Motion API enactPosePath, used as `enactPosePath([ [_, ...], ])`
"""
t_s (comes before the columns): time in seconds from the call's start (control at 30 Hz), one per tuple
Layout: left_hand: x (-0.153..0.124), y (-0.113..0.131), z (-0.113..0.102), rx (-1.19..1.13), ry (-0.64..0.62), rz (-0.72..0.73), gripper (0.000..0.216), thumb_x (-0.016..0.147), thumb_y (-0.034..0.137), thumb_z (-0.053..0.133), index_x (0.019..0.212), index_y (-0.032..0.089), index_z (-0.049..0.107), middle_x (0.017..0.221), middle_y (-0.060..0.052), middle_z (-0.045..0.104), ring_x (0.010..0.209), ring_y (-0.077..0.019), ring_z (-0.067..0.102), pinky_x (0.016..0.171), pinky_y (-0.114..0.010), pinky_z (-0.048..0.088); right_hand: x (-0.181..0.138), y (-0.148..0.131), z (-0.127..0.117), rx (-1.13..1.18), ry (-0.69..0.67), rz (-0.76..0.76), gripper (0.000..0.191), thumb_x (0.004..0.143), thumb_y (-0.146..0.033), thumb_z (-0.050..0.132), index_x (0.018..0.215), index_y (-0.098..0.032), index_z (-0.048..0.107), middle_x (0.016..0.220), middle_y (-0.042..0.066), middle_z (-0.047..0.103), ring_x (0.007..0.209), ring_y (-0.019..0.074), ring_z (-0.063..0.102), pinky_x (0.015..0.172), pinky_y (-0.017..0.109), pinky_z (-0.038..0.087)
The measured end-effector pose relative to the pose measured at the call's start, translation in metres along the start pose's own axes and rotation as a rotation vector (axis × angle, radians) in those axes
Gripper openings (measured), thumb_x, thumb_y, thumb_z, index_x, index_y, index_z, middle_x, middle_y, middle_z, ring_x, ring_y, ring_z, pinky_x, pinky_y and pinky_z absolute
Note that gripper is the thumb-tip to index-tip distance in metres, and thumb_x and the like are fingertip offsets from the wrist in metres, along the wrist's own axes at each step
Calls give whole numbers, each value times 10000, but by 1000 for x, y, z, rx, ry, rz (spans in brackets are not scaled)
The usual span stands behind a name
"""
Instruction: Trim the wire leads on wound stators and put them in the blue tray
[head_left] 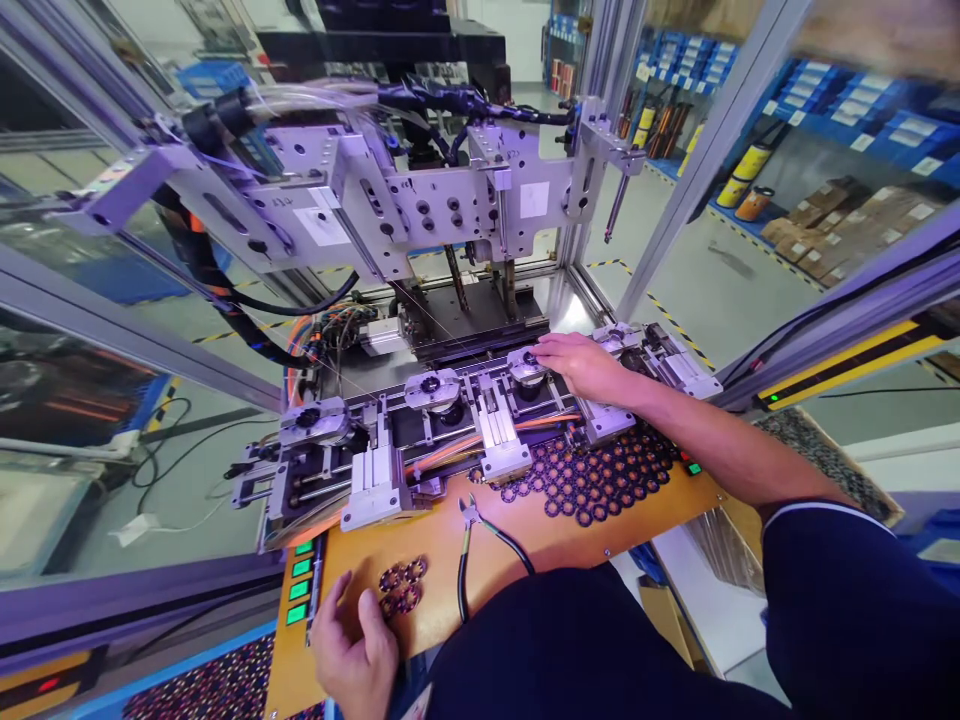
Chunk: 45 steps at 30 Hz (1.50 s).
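My right hand (581, 367) reaches onto the machine's row of fixtures, its fingers held together with the tips at a round metal holder (527, 372). What the fingertips grip, if anything, is hidden. My left hand (352, 645) is at the front left of the orange-brown work board (517, 580), thumb and fingers apart and nothing in it. Beside it lies a small group of copper-wound rings (403, 583). A pair of cutting pliers (471, 515) rests with handles spread in the middle of the board. Many dark rings (592, 480) lie flat at the board's right.
Similar holders (433, 390) stand left along the fixture row. Above hangs a metal machine head (435, 205) with cables and a slanting rod (617, 205). Green buttons (300, 590) line the board's left edge. Aluminium posts (712, 150) flank the station; a tray of small parts (202, 685) sits lower left.
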<state>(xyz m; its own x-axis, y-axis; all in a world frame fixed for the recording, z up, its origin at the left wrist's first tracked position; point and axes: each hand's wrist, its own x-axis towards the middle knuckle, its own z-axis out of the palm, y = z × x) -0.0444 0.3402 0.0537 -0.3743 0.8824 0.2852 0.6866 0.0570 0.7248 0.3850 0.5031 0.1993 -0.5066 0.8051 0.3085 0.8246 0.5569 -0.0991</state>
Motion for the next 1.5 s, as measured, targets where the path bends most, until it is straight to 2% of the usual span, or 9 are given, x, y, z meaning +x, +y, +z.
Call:
enactPosePath([
  [0.13,1,8,-4,-19,21,3,505,885,459,548,1269,136,599,1187,-164,651,1063,-297,623,1012,-508,468,-2,-19,-19,-28,75,9,416,829,21,486,1176,-105,678,1280,140,638,1263,308,527,1006,508,475],
  [0.27,-5,19,-17,-46,16,-17,504,886,458,551,1272,137,593,1213,-158,650,1054,-279,632,1008,-483,479,-36,-77,-32,39,182,-21,296,946,-86,469,1175,-114,654,1196,147,651,1171,264,558,968,454,478],
  [0.43,-10,40,-36,-190,-140,-35,365,919,418,522,1112,146,672,989,-86,744,937,-213,698,918,-354,536,-108,-145,20,255,23,-32,168,978,-211,536,955,-144,689,942,104,668,925,225,600,823,376,517],
  [0.57,-3,66,-38,-268,-319,91,356,945,375,464,832,157,722,754,-40,739,748,-181,702,754,-295,554,-138,-157,68,293,23,112,192,972,-164,500,961,-153,691,1035,146,653,1022,282,582,853,465,529],
  [0.7,-1,99,-25,-330,-504,181,238,834,367,652,694,186,718,634,-4,711,595,-152,658,638,-268,538,-138,-163,80,415,84,236,244,965,-148,472,921,-211,703,1017,132,656,983,296,592,849,517,535],
  [0.8,-7,125,-11,-420,-702,241,237,813,397,692,863,173,753,717,-21,748,615,-146,674,630,-260,559,-129,-182,68,580,171,280,190,955,-202,531,939,-259,712,1059,101,652,1005,284,602,875,505,543],
  [0.93,-15,149,-3,-516,-855,279,413,931,436,549,1154,122,698,793,-59,772,639,-146,708,619,-254,586,-115,-214,43,853,295,300,100,933,-267,623,966,-285,716,1199,78,615,1140,255,590,948,438,549],
  [1.17,-17,156,-17,-508,-674,348,254,832,326,721,1039,180,744,986,-88,773,907,-207,731,829,-333,600,-101,-229,26,1149,307,294,94,941,-266,631,1005,-293,695,1189,57,653,1175,221,607,1036,422,504],
  [1.5,-14,159,-25,-412,-471,552,195,844,238,715,1033,188,720,928,-74,767,835,-185,740,770,-305,613,-90,-235,32,1257,270,285,89,938,-294,634,957,-304,720,1163,52,668,1166,222,614,1021,415,517],
])
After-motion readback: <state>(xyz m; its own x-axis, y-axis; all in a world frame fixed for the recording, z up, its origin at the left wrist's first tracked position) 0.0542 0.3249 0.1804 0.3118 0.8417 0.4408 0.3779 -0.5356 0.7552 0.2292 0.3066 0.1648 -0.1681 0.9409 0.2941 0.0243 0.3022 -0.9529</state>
